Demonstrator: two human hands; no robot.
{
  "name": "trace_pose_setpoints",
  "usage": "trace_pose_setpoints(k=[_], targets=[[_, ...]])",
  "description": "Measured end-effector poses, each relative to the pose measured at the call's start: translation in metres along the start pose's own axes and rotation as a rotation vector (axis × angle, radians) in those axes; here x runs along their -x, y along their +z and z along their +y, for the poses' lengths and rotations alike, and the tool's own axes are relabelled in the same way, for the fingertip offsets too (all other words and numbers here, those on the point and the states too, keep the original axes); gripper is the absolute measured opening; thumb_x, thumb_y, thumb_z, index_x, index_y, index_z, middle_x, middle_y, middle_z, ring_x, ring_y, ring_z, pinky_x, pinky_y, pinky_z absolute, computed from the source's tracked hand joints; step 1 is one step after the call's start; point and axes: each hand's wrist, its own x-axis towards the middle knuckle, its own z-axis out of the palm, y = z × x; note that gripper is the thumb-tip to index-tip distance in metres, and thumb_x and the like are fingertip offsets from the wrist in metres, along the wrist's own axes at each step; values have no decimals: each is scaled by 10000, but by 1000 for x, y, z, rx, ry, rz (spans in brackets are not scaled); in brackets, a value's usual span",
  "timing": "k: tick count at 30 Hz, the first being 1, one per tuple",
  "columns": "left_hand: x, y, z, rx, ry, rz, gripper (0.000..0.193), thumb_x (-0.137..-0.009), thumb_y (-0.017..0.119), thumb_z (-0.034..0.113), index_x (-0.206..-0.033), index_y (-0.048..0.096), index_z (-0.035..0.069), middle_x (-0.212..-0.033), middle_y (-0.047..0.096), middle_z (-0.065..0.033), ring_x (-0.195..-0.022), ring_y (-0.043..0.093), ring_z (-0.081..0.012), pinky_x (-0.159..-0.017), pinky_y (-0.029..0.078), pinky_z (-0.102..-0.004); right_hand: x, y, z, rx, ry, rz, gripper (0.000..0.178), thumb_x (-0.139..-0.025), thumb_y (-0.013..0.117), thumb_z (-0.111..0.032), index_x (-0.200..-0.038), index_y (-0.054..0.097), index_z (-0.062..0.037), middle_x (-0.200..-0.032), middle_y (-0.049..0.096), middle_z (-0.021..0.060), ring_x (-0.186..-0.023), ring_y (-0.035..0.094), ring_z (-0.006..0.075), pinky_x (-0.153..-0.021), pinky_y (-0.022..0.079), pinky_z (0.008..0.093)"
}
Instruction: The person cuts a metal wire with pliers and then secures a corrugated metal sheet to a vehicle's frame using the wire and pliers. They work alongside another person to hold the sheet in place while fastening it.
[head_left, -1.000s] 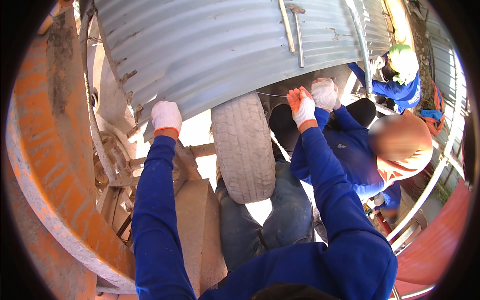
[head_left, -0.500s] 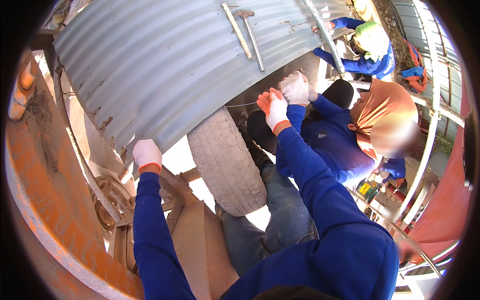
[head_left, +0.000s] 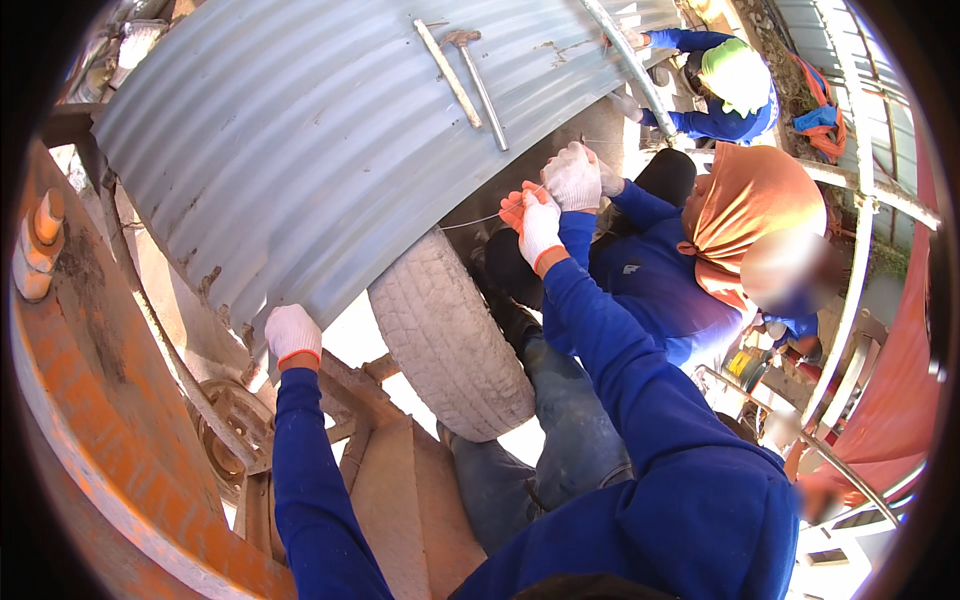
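My left hand (head_left: pixel 293 332), in a white knit glove, is closed on the near lower corner of a grey corrugated metal sheet (head_left: pixel 300 130); its fingertips are hidden. My right hand (head_left: pixel 535 222), in a white glove with orange finger and palm coating, has its fingers curled around a thin wire (head_left: pixel 470 223). The wire comes from beside the sheet's right edge, above a dusty tyre (head_left: pixel 450 340). Touching distance beyond my right hand is a co-worker's gloved hand (head_left: pixel 573 178), also at the wire. That person wears an orange head cloth (head_left: pixel 765 205).
On the sheet lie a hammer (head_left: pixel 480 90) and a wooden stick (head_left: pixel 447 72). A metal pipe (head_left: pixel 630 65) crosses its far right edge, where another person in a yellow-green head cover (head_left: pixel 735 75) crouches. An orange metal beam (head_left: pixel 110 370) stands at left, bamboo poles (head_left: pixel 855 180) at right.
My right hand has shifted slightly left and down in the picture, with the wire now bending more loosely. The whole view has moved a little. My left hand stays at the sheet's corner.
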Motion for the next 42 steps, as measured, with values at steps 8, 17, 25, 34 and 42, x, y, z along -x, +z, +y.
trace_pose_setpoints(k=[8,17,25,34,42], targets=[[-2,1,2,3,-20,-8,236,-940,707,192,-1084,832,54,-1205,774,-190,-1112,771,-321,-926,619,-380,0,0,5,20,-15,7,252,-1163,460,-182,-1387,542,-100,-1052,692,82,-903,730,241,-786,645,426],[0,-11,3,36,-39,-65,257,-944,699,174,-1115,828,32,-1232,768,-208,-1135,763,-339,-949,617,-396,-2,-4,5,34,-14,12,246,-1162,456,-176,-1376,547,-95,-1055,691,83,-900,732,239,-771,642,419],[-1,-7,1,39,-43,-34,249,-936,692,159,-1100,833,36,-1221,772,-210,-1131,763,-343,-950,616,-405,-6,-11,5,28,1,28,236,-1159,462,-171,-1363,552,-96,-1060,680,84,-893,728,241,-763,643,422],[-3,5,0,10,4,9,237,-923,703,170,-1077,840,51,-1190,780,-204,-1112,764,-333,-930,616,-406,0,2,43,-39,144,101,211,-1157,480,-199,-1328,572,-118,-970,698,52,-790,726,218,-678,627,385],[-2,0,0,-7,-8,-3,228,-928,701,173,-1065,842,57,-1168,788,-192,-1107,767,-332,-924,616,-391,-1,8,14,-54,61,-21,240,-1173,456,-246,-1337,562,-107,-978,696,57,-851,731,235,-738,636,413]])
